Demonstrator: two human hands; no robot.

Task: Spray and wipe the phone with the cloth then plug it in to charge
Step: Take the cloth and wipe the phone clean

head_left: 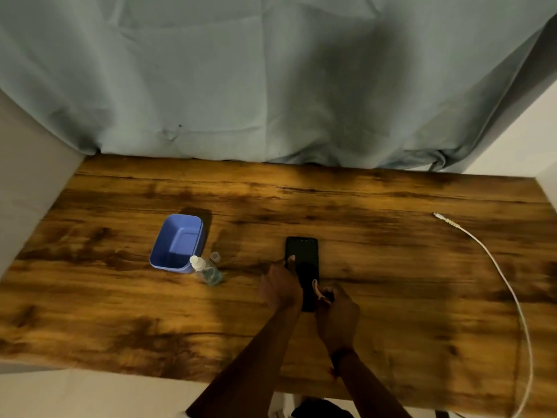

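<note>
A black phone lies flat on the wooden table, its long side running away from me. My left hand rests against the phone's left edge with the thumb on the screen. My right hand is at the phone's near right corner, fingers curled around something small and dark; I cannot tell whether it is a cloth. A small clear spray bottle with a white nozzle stands to the left, its clear cap beside it. A white charging cable lies at the right, its plug end pointing to the far left.
A blue plastic tub sits just behind the spray bottle at the left. A grey-green curtain hangs along the table's far edge. Pale walls flank the table on both sides.
</note>
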